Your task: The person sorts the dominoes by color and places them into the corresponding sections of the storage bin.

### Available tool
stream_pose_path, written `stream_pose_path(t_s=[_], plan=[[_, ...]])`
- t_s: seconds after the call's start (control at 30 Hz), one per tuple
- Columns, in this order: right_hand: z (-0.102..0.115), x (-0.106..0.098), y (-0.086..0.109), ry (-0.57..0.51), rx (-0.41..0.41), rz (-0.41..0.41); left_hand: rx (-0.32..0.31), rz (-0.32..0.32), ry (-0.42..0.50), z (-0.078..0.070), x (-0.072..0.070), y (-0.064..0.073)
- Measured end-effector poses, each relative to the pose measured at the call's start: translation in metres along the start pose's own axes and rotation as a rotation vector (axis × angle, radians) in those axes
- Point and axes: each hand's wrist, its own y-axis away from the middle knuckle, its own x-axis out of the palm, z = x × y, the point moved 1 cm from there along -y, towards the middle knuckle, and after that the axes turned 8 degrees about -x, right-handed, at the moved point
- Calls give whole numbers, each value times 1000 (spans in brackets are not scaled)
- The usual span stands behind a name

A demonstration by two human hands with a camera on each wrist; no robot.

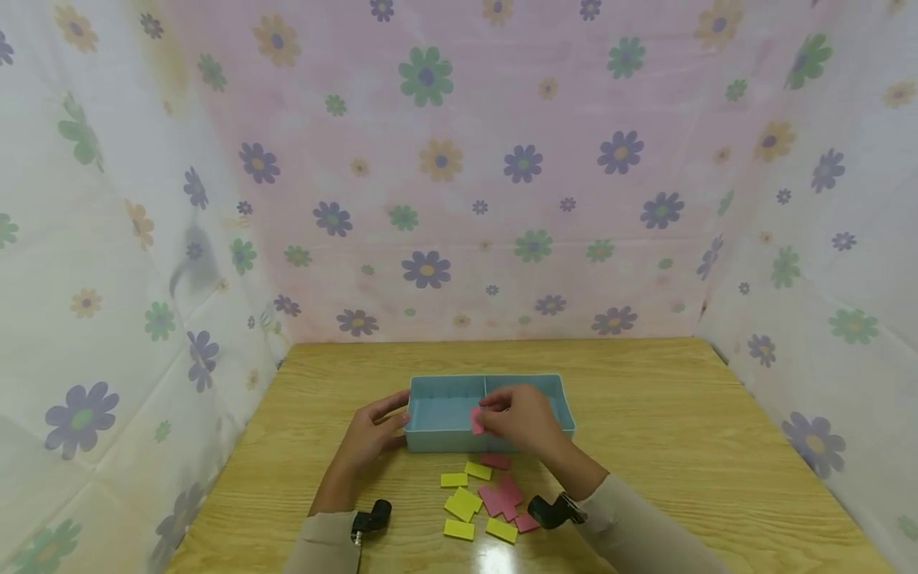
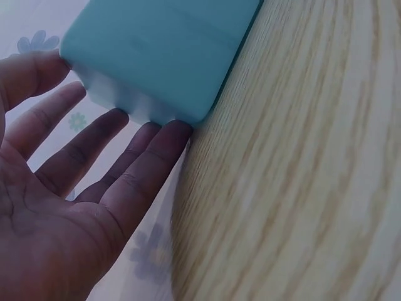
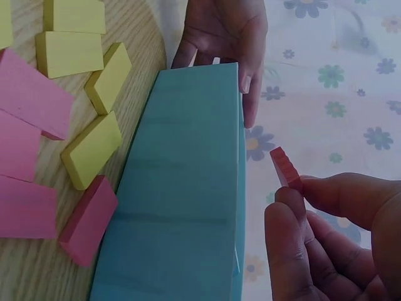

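Note:
A light-blue plastic box [image 1: 441, 442] with a divider [image 1: 484, 391] across its middle stands on the table. My left hand [image 1: 369, 434] is at the box's left end; in the left wrist view its outstretched fingertips [image 2: 172, 130] touch the end wall. Between thumb and fingers, my right hand [image 1: 527, 418] pinches a small flat pink block [image 1: 476, 420], held above the box near the divider. The right wrist view shows the pinched block [image 3: 286, 169] higher than the box rim. The right hand hides part of the right compartment.
In front of the box lie several yellow blocks [image 1: 459, 529] and several pink blocks [image 1: 509, 488], some touching or overlapping. One pink block [image 3: 89, 219] lies close to the front wall. Flowered cloth [image 1: 459, 199] surrounds the wooden table [image 1: 667, 446] at the back and sides.

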Motion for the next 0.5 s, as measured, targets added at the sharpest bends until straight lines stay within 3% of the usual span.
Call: stream_pose_path(t_s=[0.5], plan=[[11, 10, -33, -11, 13, 38, 3, 4, -18, 2, -1, -1]])
